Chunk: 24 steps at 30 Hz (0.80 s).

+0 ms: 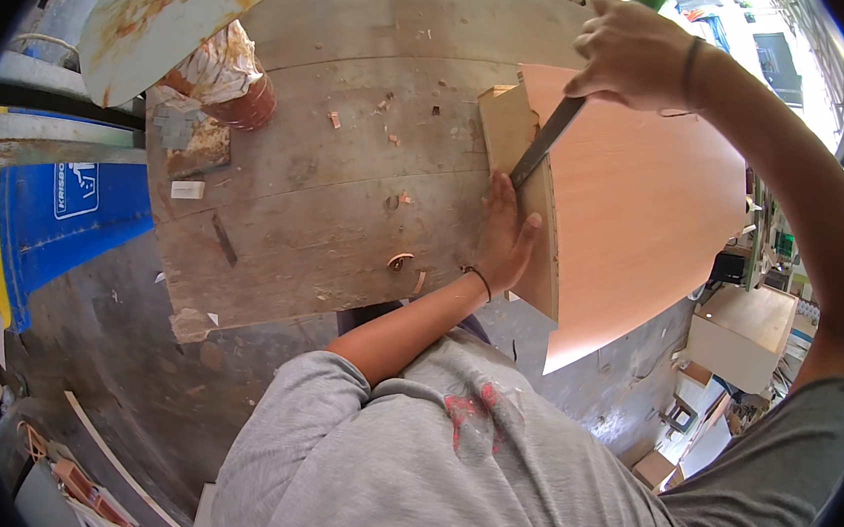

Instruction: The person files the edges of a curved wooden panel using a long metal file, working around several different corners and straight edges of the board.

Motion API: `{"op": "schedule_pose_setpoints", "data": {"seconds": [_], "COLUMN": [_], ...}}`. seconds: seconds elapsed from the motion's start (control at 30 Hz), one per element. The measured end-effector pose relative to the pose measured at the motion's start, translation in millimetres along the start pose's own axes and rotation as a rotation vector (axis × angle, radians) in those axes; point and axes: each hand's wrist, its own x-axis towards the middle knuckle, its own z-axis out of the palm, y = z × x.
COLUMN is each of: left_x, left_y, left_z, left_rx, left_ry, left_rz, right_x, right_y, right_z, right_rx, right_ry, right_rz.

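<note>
A wooden box-like piece [524, 157] stands on the worn workbench [338, 186]. A thin pinkish veneer sheet [639, 192] covers its right-hand face and sticks out past the edges, ragged at the far left corner. My right hand [626, 56] is closed around a long flat file [550, 142] with a green handle. The file slants down along the veneer's edge, its tip close to my left fingers. My left hand [507, 236] lies flat against the piece's near-left side, fingers stretched and thumb apart.
Wood chips and veneer scraps [334, 119] litter the bench. At its far left are a reddish-brown bucket [248, 100] with crumpled wrapping and a stained pale board [162, 20]. A blue bin [84, 224] stands left of the bench. A wooden cabinet [737, 336] stands at right.
</note>
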Motion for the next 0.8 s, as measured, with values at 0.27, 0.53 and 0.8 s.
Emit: {"op": "schedule_pose_setpoints", "data": {"seconds": [0.27, 0.53, 0.8], "left_x": [14, 21, 27], "left_y": [63, 54, 38], "left_z": [2, -4, 5], "left_rx": [-0.064, -0.047, -0.119], "left_ry": [0.007, -0.009, 0.021], "left_rz": [-0.030, -0.359, -0.319], "right_x": [-35, 25, 30], "right_y": [16, 31, 33], "right_z": [-35, 7, 17], "right_rx": [-0.040, 0.097, -0.050], "right_ry": [0.067, -0.019, 0.004], "right_rz": [0.006, -0.105, -0.106]}}
